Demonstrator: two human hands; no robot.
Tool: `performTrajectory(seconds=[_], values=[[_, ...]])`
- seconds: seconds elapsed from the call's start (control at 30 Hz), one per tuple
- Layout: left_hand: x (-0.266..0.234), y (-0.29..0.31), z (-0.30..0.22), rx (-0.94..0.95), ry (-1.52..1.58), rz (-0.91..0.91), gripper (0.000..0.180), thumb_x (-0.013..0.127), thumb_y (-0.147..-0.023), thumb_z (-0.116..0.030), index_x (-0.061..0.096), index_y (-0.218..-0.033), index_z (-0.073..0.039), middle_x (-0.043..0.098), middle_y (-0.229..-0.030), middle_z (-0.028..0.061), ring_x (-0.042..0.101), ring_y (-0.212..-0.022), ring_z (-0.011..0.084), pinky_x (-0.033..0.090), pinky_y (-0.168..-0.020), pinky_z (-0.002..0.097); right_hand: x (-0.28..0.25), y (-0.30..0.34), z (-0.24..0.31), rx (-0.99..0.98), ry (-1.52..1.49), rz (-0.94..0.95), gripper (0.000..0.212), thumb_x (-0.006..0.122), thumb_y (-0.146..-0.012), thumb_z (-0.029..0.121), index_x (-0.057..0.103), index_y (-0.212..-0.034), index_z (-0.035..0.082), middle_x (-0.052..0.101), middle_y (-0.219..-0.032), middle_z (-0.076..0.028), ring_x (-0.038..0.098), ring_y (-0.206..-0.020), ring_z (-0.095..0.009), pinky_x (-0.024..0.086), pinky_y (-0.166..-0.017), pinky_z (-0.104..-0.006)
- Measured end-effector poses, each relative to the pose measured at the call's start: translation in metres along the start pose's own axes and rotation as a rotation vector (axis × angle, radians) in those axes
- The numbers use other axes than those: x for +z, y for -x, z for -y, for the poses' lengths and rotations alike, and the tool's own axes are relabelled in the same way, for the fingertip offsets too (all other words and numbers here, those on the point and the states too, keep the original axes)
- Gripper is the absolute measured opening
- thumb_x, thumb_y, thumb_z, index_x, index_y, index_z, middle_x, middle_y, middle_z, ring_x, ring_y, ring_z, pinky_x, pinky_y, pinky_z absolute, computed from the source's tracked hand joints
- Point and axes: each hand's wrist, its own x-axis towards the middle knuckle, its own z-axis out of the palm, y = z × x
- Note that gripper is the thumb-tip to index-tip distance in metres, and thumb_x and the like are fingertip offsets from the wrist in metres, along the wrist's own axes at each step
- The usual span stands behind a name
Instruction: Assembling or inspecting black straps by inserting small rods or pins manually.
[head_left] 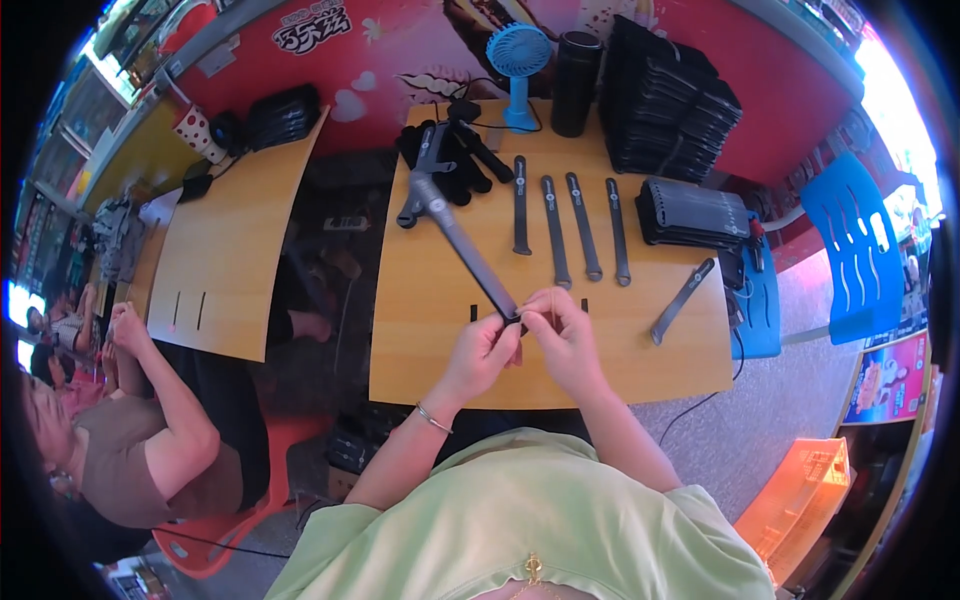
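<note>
A long dark grey strap slants up and to the left from my fingertips, its far end smeared by motion. My left hand pinches the strap's near end between thumb and fingers. Close against it, my right hand is closed at the same end, and what its fingertips grip there is too small to make out. Beyond my hands lie several flat grey straps with rounded ends, one of them a strap just past my right hand. Another strap rests at an angle near the table's right edge.
On the wooden table are a black pile, a blue fan, a black bottle, a tall black stack and a bundle of straps. Blue chairs stand right. A person sits left by another table.
</note>
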Motion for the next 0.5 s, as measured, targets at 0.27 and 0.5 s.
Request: performTrajectory(seconds=[0.27,0.5], values=[[-0.017,0.021,-0.008,-0.001,-0.367,0.15,0.022,0.051,-0.09,-0.016,0.054,-0.077,0.001,0.053,-0.059,0.0057,0.053,-0.056,0.0116,0.042,-0.053,0.027,-0.019,-0.028,0.027,-0.083,0.19,-0.199,0.008,0.051,-0.09,0.003,0.057,-0.085,0.002,0.058,-0.087,-0.003,0.048,-0.069,-0.005,0.039,-0.062,-0.018],[-0.022,0.02,0.003,-0.037,-0.591,0.3,0.017,0.051,-0.089,-0.014,0.056,-0.084,0.001,0.054,-0.069,0.0074,0.053,-0.065,0.0119,0.043,-0.06,0.0268,-0.014,-0.018,0.06,-0.051,0.29,0.036,0.007,0.047,-0.091,0.004,0.054,-0.091,0.006,0.057,-0.076,0.002,0.039,-0.058,-0.002,0.031,-0.051,-0.0179]])
